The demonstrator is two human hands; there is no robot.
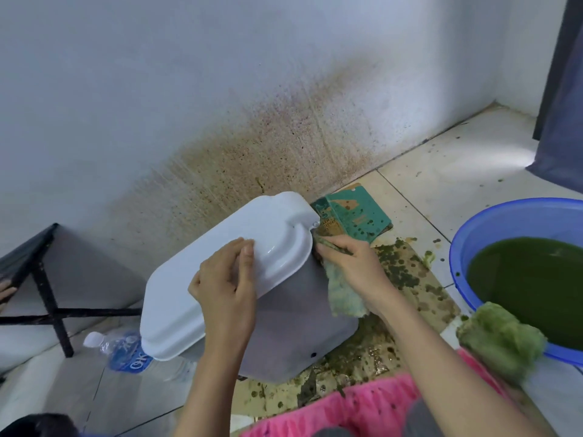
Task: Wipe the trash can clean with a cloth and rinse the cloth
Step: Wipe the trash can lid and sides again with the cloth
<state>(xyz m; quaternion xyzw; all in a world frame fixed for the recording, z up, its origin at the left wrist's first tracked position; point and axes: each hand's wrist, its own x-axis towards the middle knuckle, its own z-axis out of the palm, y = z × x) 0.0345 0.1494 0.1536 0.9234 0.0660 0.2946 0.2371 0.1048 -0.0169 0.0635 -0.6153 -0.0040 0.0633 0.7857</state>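
A grey trash can (293,326) with a white lid (227,272) stands tilted on the floor in the middle of the view. My left hand (225,288) lies on the lid with its fingers straight, pressing it down. My right hand (353,266) grips a green-stained cloth (342,294) against the can's right side, just under the lid's edge. The cloth hangs down along the grey wall of the can.
A blue basin (460,247) of dark green water stands at the right, a second green cloth (501,339) draped over its rim. Green-spattered cardboard (407,272) and a green box (356,216) lie by the stained wall. A water bottle (126,351) and black table legs (47,298) are left.
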